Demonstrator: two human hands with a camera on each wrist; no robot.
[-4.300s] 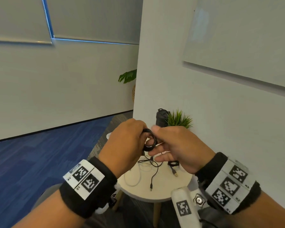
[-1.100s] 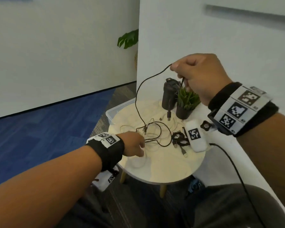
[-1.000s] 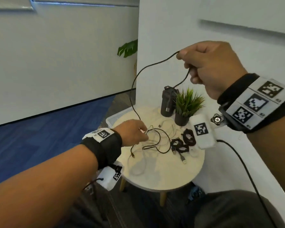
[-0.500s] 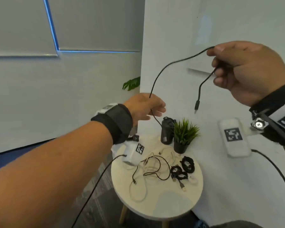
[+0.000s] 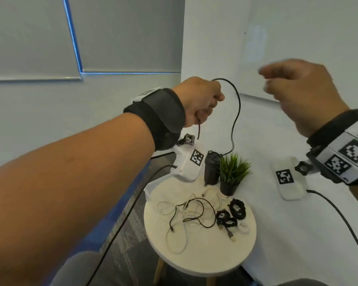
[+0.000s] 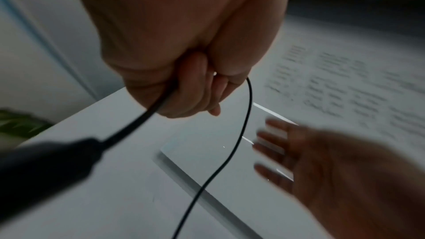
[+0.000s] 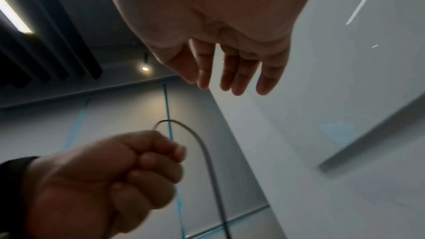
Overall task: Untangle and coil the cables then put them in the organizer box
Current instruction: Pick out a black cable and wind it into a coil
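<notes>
High above the round table (image 5: 196, 259), my left hand (image 5: 203, 100) grips a thin black cable (image 5: 237, 112) in its fist. The cable arches out of the fist and hangs toward the table, and its short plug end (image 5: 198, 131) dangles under the fist. The left wrist view shows that fist (image 6: 195, 86) round the cable (image 6: 239, 139), with the plug (image 6: 46, 166) close to the lens. My right hand (image 5: 298, 89) is raised to the right, blurred, fingers (image 7: 232, 72) spread and holding nothing. Tangled black and white cables (image 5: 192, 213) and two small black coils (image 5: 230, 213) lie on the table.
A small potted plant (image 5: 233, 174) and a dark bottle (image 5: 212, 168) stand at the table's back edge by the white wall. The rim of a clear plastic box (image 5: 151, 188) shows behind the table's left side. Blue carpet lies to the left.
My right hand has let go of the black cable and opened. My left hand has closed round the cable and lifted it higher, and the free end now hangs from it.
</notes>
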